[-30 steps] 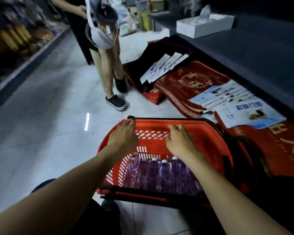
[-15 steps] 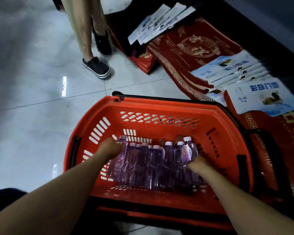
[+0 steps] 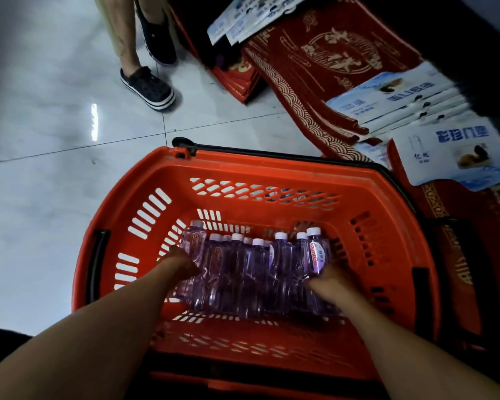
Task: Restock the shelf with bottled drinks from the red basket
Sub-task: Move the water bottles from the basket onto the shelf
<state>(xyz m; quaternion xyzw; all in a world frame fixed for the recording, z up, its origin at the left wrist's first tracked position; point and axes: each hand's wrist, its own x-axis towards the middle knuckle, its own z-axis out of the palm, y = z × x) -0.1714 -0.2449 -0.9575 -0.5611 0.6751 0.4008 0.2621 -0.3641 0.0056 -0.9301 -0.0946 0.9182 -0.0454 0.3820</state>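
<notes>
- Where it stands on the tiled floor point(image 3: 55, 145), the red basket point(image 3: 381, 206) has slotted walls, and its black handle point(image 3: 272, 153) is folded down along its far rim.
- Pack of bottled drinks point(image 3: 251, 272): purple-tinted bottles with white caps, bunched in one row, lying on the bottom of the red basket towards its near wall, caps towards its far wall.
- Left hand point(image 3: 181, 264): inside the red basket at the left end of the pack, fingers curled onto the outermost bottle and gripping it.
- Right hand point(image 3: 326, 281): inside the red basket against the right end of the pack; its fingers are hidden, so its grip cannot be told.
- Red mats point(image 3: 329, 53): patterned in gold, spread beyond the far right corner of the red basket.
- Blue-and-white packets point(image 3: 401, 99): fanned over the mats, right of and beyond the red basket.
- Dark shoe point(image 3: 147, 88): on another person's foot, on the floor beyond the far left of the red basket.
</notes>
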